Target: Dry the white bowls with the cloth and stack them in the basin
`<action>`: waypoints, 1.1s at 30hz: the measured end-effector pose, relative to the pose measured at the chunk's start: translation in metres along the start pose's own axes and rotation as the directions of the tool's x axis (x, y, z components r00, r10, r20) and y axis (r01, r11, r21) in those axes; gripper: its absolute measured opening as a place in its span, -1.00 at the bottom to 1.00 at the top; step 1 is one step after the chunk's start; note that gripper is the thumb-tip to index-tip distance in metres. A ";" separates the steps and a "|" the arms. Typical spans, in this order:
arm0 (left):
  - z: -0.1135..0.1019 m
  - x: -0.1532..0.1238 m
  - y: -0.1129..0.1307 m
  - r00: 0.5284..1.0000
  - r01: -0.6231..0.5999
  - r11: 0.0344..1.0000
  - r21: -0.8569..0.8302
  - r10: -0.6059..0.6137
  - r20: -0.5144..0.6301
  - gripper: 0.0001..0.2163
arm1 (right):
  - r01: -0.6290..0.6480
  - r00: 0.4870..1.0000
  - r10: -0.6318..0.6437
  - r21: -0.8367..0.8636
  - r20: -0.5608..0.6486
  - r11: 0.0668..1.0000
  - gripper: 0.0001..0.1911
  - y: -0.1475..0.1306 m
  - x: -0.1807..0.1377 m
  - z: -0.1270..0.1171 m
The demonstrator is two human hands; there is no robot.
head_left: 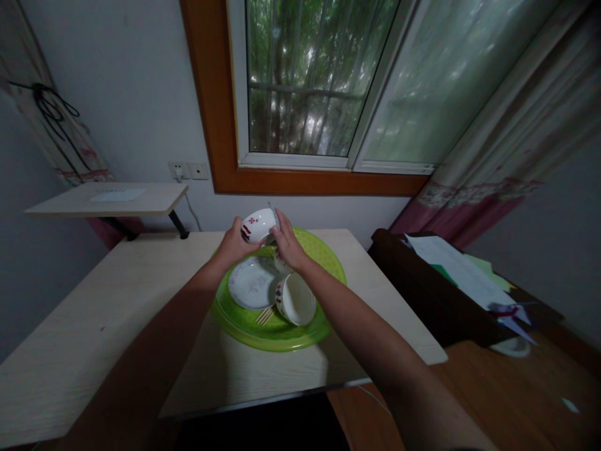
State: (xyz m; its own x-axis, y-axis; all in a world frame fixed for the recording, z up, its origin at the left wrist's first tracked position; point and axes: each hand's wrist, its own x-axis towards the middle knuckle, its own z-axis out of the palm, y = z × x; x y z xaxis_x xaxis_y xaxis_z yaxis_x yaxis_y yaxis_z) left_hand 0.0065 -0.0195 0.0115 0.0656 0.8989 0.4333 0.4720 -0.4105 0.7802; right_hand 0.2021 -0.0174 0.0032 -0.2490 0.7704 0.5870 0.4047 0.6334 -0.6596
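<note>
My left hand (231,245) grips a small white bowl (257,225) with red marks, tilted on its side above a green basin (323,257). My right hand (287,245) is closed at the bowl's rim, pinching a thin grey cloth or wipe (273,210) against it. In the basin lie a white plate (251,283), a second white bowl (297,299) tipped on its side, and chopsticks (265,315).
The basin sits on a pale wooden table (94,313) under a window (305,81). A small side shelf (107,199) stands at the left wall. A dark cabinet (422,294) with papers (460,266) is at the right, by a curtain (511,144).
</note>
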 end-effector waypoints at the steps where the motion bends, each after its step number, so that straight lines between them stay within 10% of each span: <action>1: 0.000 0.000 0.000 1.000 -0.002 1.000 0.004 0.002 0.005 -0.44 | 0.056 0.998 -0.055 -0.067 0.007 0.996 -0.22 -0.003 -0.001 0.000; 11: -0.003 0.000 0.000 1.000 -0.024 1.000 0.015 0.024 -0.013 -0.48 | 0.372 0.928 -0.323 -0.408 0.186 0.834 -0.44 -0.038 -0.004 0.001; 27: 0.000 0.002 0.001 0.997 0.015 0.967 -0.253 -0.033 -0.066 -0.41 | -0.129 0.992 0.125 0.282 0.033 0.951 -0.12 -0.013 0.001 -0.005; 33: 0.000 0.006 -0.007 0.997 0.036 0.944 -0.329 -0.058 -0.057 -0.39 | -0.060 0.998 0.058 0.098 0.030 0.993 -0.14 -0.008 -0.001 -0.002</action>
State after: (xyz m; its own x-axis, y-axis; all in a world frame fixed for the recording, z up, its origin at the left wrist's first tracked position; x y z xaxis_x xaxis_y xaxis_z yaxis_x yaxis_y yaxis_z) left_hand 0.0037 -0.0109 0.0081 -0.0123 0.9111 0.4120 0.1583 -0.4051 0.9005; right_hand 0.2008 -0.0233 0.0095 -0.2515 0.8074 0.5338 0.3305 0.5900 -0.7367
